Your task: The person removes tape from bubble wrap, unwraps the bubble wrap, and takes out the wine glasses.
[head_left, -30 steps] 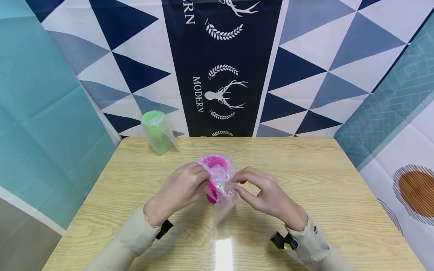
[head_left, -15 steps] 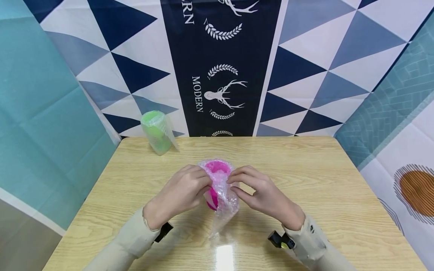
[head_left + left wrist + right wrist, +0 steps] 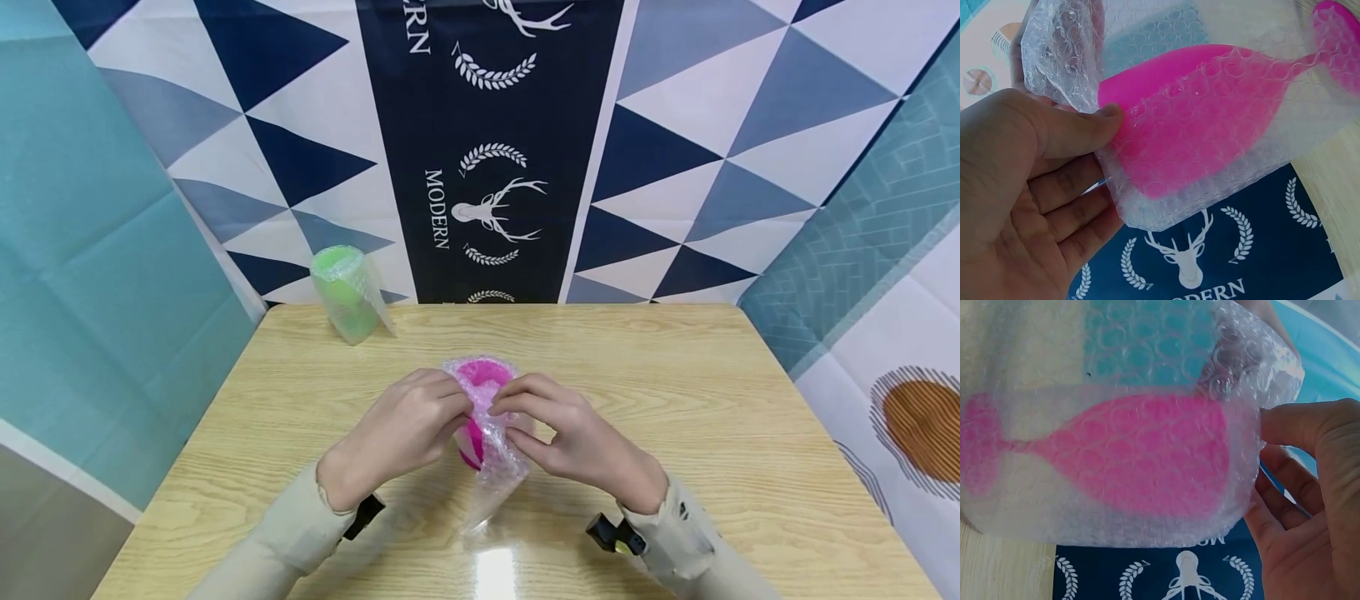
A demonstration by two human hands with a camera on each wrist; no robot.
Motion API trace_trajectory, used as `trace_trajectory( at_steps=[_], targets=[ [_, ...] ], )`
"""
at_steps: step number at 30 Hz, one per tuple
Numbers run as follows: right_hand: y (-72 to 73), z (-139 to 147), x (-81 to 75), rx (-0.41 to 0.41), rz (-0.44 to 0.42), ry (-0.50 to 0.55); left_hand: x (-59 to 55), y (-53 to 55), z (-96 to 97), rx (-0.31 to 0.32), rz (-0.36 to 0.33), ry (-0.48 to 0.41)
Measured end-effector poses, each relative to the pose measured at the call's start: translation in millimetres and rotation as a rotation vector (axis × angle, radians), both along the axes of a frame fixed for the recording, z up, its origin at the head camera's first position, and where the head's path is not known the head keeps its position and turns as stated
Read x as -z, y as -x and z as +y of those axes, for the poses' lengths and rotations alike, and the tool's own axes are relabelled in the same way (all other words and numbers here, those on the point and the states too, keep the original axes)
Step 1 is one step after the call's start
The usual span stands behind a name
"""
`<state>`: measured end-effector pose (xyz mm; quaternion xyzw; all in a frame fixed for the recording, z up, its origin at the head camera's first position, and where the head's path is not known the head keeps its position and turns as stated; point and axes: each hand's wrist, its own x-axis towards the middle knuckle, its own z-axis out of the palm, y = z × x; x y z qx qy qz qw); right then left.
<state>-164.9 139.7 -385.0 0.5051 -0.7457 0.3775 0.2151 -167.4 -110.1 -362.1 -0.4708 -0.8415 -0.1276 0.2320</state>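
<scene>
A pink goblet [image 3: 1210, 106] with a stem and round foot lies inside bubble wrap [image 3: 1147, 531], above the middle of the table. My left hand [image 3: 405, 429] pinches the goblet at its rim; in the left wrist view the thumb lies on the pink bowl, with fingers behind. On the other side, my right hand [image 3: 577, 433] pinches the edge of the bubble wrap by the goblet's mouth, thumb in front in the right wrist view. A loose flap of wrap hangs toward the front. The right fingertips are partly hidden behind the wrap.
At the table's back left stands a green goblet-like thing [image 3: 341, 287] in bubble wrap, a flap sticking out to its right. The wooden table [image 3: 675, 400] ends at a patterned cloth wall [image 3: 667, 167] behind. Teal cloth [image 3: 112, 208] hangs on the left.
The wrapped goblet has come slightly down toward the front. My right hand has shifted left along the wrap, closer to the left hand. The green thing has stayed put.
</scene>
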Motion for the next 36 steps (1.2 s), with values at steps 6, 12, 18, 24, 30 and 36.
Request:
trace_trajectory(
  at_steps=[6,12,18,24,30,36],
  targets=[
    [0.4,-3,1.7,-0.016,0.014,-0.025,1.9,0.5,1.0,-0.01,-0.01,-0.007],
    [1.4,-2,1.2,-0.018,0.032,-0.027,3.8,0.2,0.2,-0.013,-0.029,-0.017],
    [1.9,3,-0.3,-0.026,0.031,-0.019,6.1,1.3,-1.2,-0.001,-0.023,-0.023],
    [0.0,6,-2.3,-0.005,0.019,-0.054,8.6,2.4,-2.2,-0.002,-0.006,-0.046],
    [-0.9,11,-2.2,0.007,0.018,-0.052,9.8,3.4,-1.8,-0.012,-0.015,-0.054],
    [-3.0,16,-1.5,0.015,-0.01,-0.053,10.1,3.8,-1.7,-0.014,-0.033,-0.059]
  ],
)
